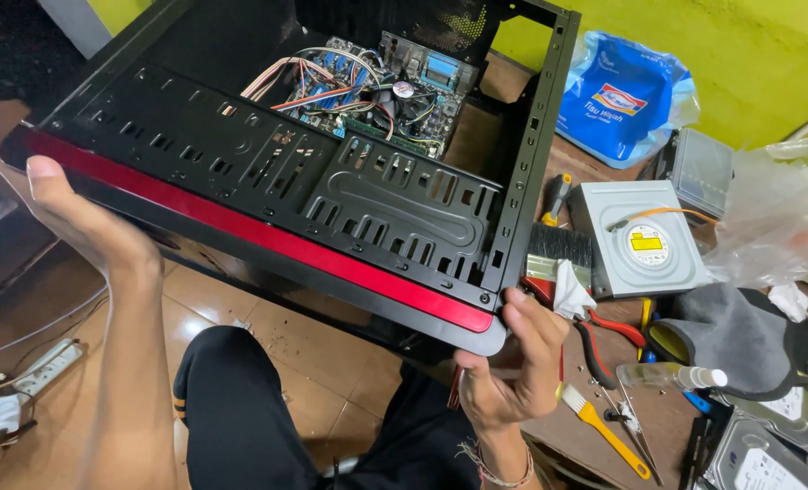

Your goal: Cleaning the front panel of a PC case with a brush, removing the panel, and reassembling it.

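Observation:
A black computer case (368,200) with a red front strip (268,238) lies on its side, open toward me. Inside it sits a green motherboard (377,91) with a fan and bundles of coloured wires. My left hand (82,222) grips the case's left front corner from beneath. At the right front corner, my right hand (513,363) curls its fingers around the rounded edge. The case hangs partly over the edge of the wooden table (604,399). Black trousers (241,408) cover my legs below the case.
On the table to the right lie a grey optical drive (640,240), a black brush (558,249), red-handled pliers (613,327), a small yellow brush (604,426), a grey cloth (740,336), hard drives (758,454), plastic bags and a blue pouch (626,95). A white power strip (45,367) lies on the tiled floor.

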